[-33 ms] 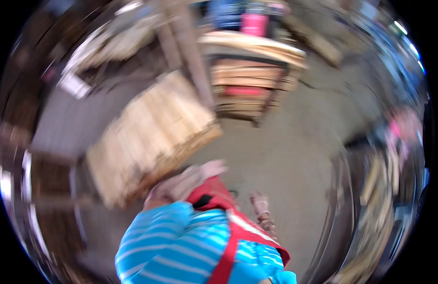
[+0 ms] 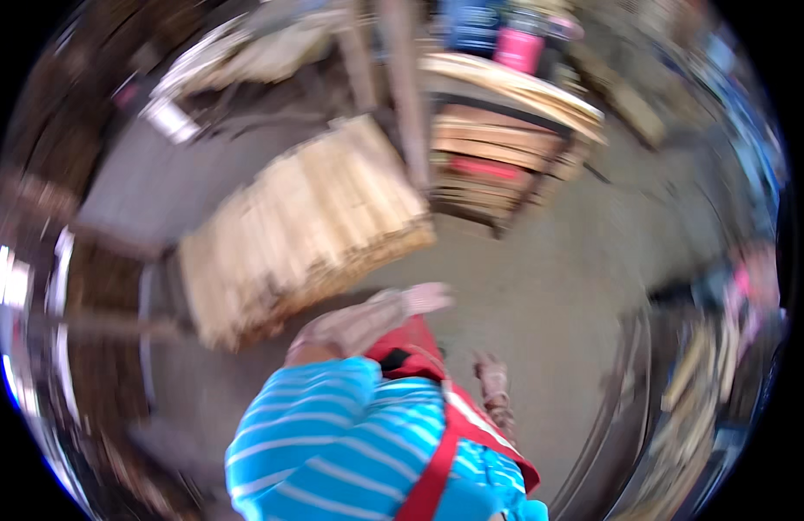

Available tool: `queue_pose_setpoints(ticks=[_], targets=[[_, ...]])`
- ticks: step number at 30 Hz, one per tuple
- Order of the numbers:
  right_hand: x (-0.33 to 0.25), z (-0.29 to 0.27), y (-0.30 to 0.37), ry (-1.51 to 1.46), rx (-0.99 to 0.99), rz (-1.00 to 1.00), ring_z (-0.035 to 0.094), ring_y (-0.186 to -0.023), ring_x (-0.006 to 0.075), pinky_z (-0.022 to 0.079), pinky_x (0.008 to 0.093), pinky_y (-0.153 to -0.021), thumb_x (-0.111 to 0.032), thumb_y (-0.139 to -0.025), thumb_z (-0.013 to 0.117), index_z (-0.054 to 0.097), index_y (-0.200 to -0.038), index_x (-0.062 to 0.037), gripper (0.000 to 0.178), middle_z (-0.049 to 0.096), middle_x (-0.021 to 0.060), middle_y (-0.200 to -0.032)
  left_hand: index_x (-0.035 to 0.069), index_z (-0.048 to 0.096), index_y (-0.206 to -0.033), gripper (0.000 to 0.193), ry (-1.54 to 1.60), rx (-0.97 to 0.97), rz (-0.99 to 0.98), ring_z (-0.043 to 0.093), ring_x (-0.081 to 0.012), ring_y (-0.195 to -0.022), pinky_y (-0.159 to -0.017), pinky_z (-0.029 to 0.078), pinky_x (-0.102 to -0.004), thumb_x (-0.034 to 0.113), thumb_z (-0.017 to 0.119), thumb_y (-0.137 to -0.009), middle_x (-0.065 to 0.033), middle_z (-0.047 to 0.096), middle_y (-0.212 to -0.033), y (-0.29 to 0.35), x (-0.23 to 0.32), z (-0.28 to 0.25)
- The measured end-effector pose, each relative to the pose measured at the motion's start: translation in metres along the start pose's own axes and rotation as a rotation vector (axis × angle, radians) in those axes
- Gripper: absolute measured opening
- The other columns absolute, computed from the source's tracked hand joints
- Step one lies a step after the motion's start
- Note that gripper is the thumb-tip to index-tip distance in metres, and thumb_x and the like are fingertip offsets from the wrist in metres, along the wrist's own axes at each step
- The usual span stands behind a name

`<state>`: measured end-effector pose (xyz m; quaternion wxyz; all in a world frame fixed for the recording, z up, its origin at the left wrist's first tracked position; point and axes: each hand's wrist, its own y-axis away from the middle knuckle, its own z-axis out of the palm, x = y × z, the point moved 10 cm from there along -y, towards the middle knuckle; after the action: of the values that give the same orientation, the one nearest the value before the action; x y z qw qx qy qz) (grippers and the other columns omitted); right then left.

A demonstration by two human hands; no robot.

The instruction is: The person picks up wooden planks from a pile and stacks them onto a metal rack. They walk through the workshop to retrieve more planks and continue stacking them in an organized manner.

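Note:
My left hand [image 2: 428,298], in a pale pinkish glove and sleeve cover, reaches across in front of my red apron [image 2: 411,343]. Its fingers look stretched out, though blurred, with nothing seen in them. Lower and to the right, my right hand [image 2: 490,375] hangs over the floor, fingers slightly apart and holding nothing visible. Nearest to the left hand is a broad stack of pale wooden strips [image 2: 306,226], set at a slant beyond my left arm. Neither hand appears to touch it.
A second wood stack [image 2: 489,143], in a dark frame, stands at the top, with pink and blue items on it. A wooden post [image 2: 406,95] rises between the stacks. At the right edge is a blurred person [image 2: 745,282], above more loose wood [image 2: 680,425].
The whole view has swung, so the stacks and post sit farther right in the picture. Both hands also appear farther right, holding nothing as before.

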<state>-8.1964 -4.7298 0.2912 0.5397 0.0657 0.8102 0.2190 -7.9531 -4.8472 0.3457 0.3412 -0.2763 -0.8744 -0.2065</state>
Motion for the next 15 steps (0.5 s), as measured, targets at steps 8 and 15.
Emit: queue_pose_setpoints(ticks=[8, 15], targets=[[0.056, -0.177, 0.009, -0.161, -0.034, 0.394, 0.055, -0.058, 0.0125, 0.043, 0.0280, -0.048, -0.023, -0.093, 0.067, 0.066, -0.110, -0.0011, 0.027, 0.059, 0.0009, -0.074, 0.012, 0.059, -0.136, 0.058, 0.318, -0.147, -0.248, 0.062, -0.0382, -0.121, -0.102, 0.049, -0.0498, 0.040, 0.064, -0.085, -0.0186, 0.067, -0.128, -0.121, 0.191, 0.051], [0.119, -0.287, 0.088, 0.116, 0.034, 0.345, 0.054, -0.057, 0.0132, 0.043, 0.0301, -0.052, -0.028, -0.090, 0.070, 0.069, -0.103, -0.0046, 0.027, 0.060, 0.0031, -0.066, 0.012, 0.056, -0.141, 0.064, 0.234, -0.261, -0.322, 0.058, -0.0401, -0.126, -0.105, 0.046, -0.0511, 0.040, 0.066, -0.085, -0.0190, 0.063, -0.135, -0.166, 0.238, 0.115]])
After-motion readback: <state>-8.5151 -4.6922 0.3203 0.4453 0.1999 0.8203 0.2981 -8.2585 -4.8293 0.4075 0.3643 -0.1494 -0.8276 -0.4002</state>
